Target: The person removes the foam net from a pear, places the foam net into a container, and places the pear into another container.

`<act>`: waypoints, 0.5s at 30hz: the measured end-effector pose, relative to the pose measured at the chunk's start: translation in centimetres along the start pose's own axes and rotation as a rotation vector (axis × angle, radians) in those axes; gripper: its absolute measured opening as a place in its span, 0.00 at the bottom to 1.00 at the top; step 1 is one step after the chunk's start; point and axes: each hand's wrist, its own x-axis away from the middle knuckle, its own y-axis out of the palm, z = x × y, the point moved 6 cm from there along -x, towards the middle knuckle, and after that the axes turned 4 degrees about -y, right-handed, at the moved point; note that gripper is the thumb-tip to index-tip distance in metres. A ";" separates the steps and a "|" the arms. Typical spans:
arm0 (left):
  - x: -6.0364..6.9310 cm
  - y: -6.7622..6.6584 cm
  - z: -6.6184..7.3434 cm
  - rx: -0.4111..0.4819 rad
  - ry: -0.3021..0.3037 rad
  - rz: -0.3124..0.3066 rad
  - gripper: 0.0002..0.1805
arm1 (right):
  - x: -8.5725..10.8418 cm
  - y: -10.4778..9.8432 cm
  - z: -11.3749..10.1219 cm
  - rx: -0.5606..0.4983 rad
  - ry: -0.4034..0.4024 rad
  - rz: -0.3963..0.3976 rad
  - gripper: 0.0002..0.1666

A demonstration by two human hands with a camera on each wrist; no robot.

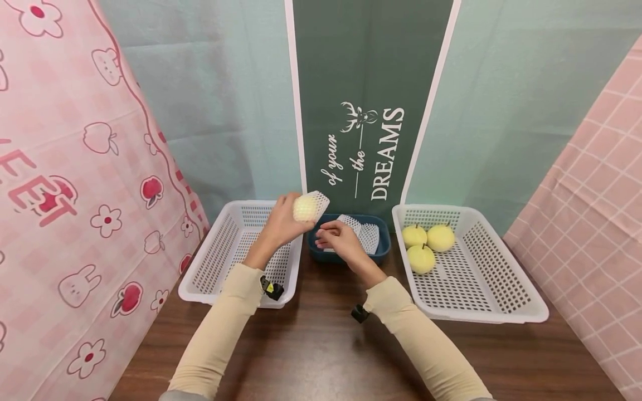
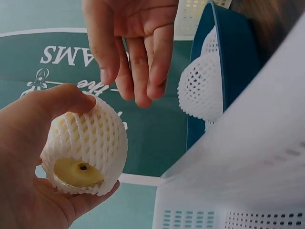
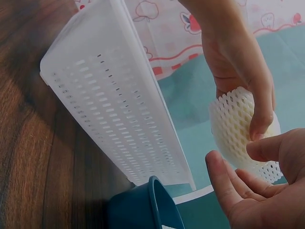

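Note:
My left hand (image 1: 283, 223) grips a pale yellow pear (image 2: 76, 172) wearing a white foam net sleeve (image 2: 90, 138), raised above the inner edge of the left basket. Through the sleeve's opening, the end of the pear shows bare in the left wrist view. Close by, my right hand (image 1: 341, 240) hovers over a blue basin (image 1: 315, 253) with loosely bent fingers and nothing in them. In the left wrist view a gap separates its fingertips from the sleeved pear. Several spare foam net sleeves (image 1: 369, 236) lie in the basin.
On the right stands a white perforated basket (image 1: 481, 267) with three yellow pears (image 1: 421, 259) in its far left corner. Another white basket (image 1: 200, 273) stands on the left of the dark wooden table (image 1: 321, 345). A printed green cloth (image 1: 371, 67) hangs behind.

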 end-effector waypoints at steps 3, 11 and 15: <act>0.1 0.3 0.4 0.003 0.010 0.006 0.45 | -0.1 -0.2 0.1 -0.015 0.001 0.007 0.23; 0.5 1.0 1.3 0.020 0.028 0.008 0.45 | 0.0 -0.6 0.0 -0.033 0.000 0.030 0.22; 0.8 1.3 1.5 0.029 0.022 0.009 0.46 | 0.3 -0.8 -0.1 -0.035 -0.003 0.024 0.24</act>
